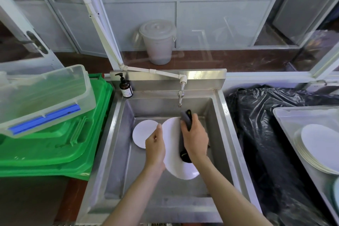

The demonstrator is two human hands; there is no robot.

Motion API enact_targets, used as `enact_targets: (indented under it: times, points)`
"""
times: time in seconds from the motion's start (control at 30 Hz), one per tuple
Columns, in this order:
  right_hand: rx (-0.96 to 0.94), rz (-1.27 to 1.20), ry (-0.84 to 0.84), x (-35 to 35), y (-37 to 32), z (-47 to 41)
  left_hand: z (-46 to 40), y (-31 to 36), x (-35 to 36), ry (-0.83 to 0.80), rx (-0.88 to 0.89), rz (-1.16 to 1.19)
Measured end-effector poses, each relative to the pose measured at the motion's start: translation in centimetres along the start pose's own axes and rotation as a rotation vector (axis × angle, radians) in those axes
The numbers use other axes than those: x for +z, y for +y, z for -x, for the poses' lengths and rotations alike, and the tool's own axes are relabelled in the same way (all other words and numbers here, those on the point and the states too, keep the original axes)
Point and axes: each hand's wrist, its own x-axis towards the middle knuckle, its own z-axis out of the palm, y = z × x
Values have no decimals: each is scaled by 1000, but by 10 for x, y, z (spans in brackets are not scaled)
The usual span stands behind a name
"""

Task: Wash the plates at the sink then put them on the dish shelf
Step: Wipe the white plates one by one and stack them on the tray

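Over the sink (227,126), below the tap (180,97), the left hand (155,146) grips the white plate (172,145) by its left edge; the right hand (195,136) presses a dark sponge (187,119) against its face

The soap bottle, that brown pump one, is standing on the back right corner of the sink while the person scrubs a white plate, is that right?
Not quite. The head view shows the brown pump soap bottle on the back left corner of the sink, not the right. The rest holds: the right hand scrubs the white plate, steadied by the left hand.
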Motion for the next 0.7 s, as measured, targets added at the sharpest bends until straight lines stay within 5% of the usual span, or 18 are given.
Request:
enact_targets:
  times: [0.13, 0.3, 0.43, 0.6, 0.7]
  points:
    - [76, 79, -44, 3, 14, 25, -8, 13, -4, 55, 44, -12]
    - [-142, 4, -233, 13, -13, 60, -7, 14, -5, 61, 27, -7]
    - [-157, -101, -94, 14, -21, 36, 0, 11, -6, 43, 105, -54]
    - [224, -148, -12, 21, 1, 19, 3, 14, -6, 34, 316, -238]
    - [464, -496, -140, 24, -6, 22, 5, 8, -2, 69, 522, -487]
